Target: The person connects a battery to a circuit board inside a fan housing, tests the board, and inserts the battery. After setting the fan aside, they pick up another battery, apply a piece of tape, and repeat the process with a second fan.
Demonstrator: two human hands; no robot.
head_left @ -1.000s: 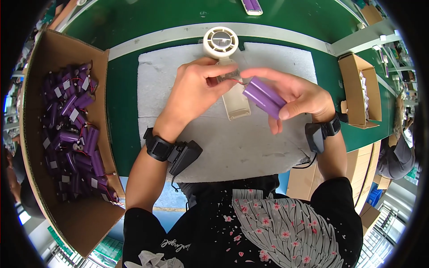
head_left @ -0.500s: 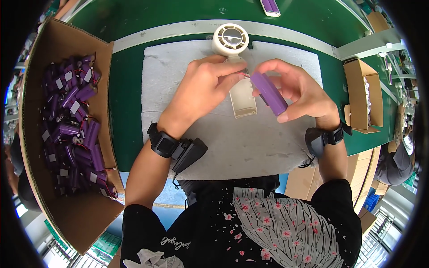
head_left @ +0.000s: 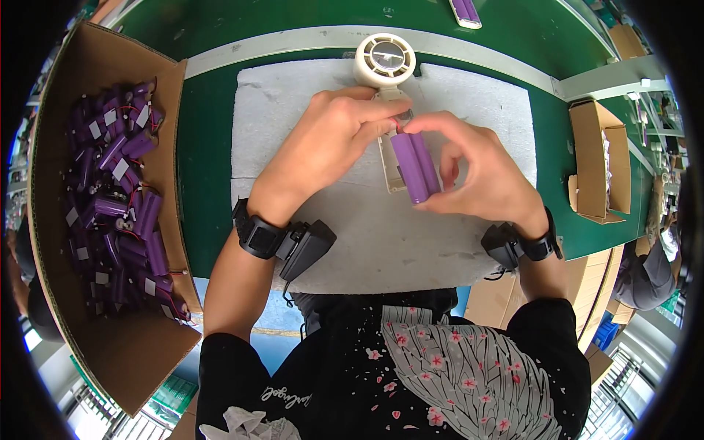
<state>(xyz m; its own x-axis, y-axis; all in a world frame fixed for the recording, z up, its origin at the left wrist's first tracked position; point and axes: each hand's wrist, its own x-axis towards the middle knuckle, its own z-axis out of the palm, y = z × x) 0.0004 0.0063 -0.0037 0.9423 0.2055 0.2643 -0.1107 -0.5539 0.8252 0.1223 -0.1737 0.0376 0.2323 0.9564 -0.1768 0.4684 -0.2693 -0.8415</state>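
Observation:
My right hand grips a purple two-cell battery pack by its ends, thumb at the near end and fingertips at the far end. Beneath the pack lies the open handle of a cream handheld fan, its round grille pointing away from me. My left hand is closed at the top of that handle, fingertips pinched by the pack's red wires. Its fingers partly cover the wires and the fan's neck. The pack hides much of the handle's hollow.
A grey foam mat lies under the work on a green table. On the left a cardboard box holds several purple battery packs. A smaller carton stands at the right. Another handle with purple cells lies at the far edge.
My right hand has brought the battery pack left over the fan handle and turned it, so both cells now face up. My left hand stays near the fan's neck.

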